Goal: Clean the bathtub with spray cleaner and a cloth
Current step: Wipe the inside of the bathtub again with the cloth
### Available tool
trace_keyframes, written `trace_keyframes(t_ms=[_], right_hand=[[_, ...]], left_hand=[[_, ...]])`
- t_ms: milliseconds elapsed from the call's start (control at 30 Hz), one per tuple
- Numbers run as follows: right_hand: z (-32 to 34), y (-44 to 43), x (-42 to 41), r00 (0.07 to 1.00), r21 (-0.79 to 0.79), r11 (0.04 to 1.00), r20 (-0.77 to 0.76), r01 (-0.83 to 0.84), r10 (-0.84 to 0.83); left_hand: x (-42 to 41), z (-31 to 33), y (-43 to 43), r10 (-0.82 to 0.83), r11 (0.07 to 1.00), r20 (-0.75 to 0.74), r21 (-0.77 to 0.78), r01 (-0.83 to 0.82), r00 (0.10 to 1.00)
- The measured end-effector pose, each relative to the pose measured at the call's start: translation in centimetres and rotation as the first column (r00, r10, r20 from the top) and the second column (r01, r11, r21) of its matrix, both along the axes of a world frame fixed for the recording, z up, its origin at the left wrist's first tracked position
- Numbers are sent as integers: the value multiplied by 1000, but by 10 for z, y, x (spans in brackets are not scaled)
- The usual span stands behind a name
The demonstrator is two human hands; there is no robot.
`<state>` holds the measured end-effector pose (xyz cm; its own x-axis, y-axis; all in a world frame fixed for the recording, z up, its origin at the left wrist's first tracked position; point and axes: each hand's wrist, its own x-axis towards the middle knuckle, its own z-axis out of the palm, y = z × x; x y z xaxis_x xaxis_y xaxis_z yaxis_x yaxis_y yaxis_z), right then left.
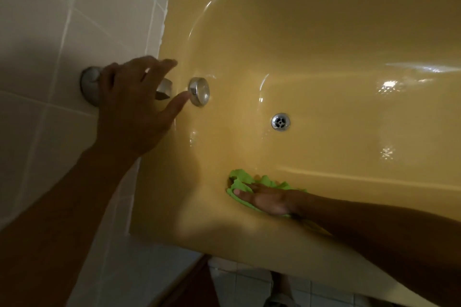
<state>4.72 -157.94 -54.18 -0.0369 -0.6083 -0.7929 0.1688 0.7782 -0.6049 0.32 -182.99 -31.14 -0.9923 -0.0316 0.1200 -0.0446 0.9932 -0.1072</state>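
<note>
- The right hand (268,198) lies flat, fingers stretched out, pressing the green cloth (245,182) against the near inside wall of the yellow bathtub (324,32).
- The left hand (136,104) hangs open and holds nothing (fingers spread), over the tap (164,88) by the tiled wall (50,32).
- The drain (280,121) sits beyond the cloth.

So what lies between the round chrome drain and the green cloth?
Nothing: the head view shows only bare, wet yellow bathtub between drain and cloth.
</note>
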Motion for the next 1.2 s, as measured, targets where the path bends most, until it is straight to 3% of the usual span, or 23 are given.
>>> trace_keyframes(t_ms=[100, 267, 567, 667, 833, 933, 1033, 1200], right_hand=[[15, 10, -4, 987, -38, 990, -93, -137, 133], [24, 28, -14, 996, -49, 995, -21, -89, 88], [-57, -11, -20, 986, 74, 991, -121, -107, 115], [-67, -52, -16, 992, 85, 996, -127, 13, -2], [-43, -120, -21, 935, 36, 936, -76, 349, -346], [-16, -140, -25, 908, -25, 910, -55, 414, -414], [12, -131, -19, 918, -162, 910, -50, 382, -394], [47, -79, -2, 979, -333, 939, -146, 88, -143]], left_hand=[[-16, 2, -17, -97, 991, 57, -86, 102, 994], [-31, 6, -24, -180, 980, 203, -46, 193, 963], [-40, 1, -25, -228, 971, 242, -15, 238, 943], [-40, -1, -27, -207, 974, 227, -49, 223, 952], [-43, 1, -23, -204, 973, 247, -57, 224, 947], [-44, 4, -19, -200, 967, 238, -106, 230, 950], [-45, 4, -18, -218, 963, 248, -100, 249, 944], [-45, 6, -15, -178, 963, 268, -151, 224, 947]])
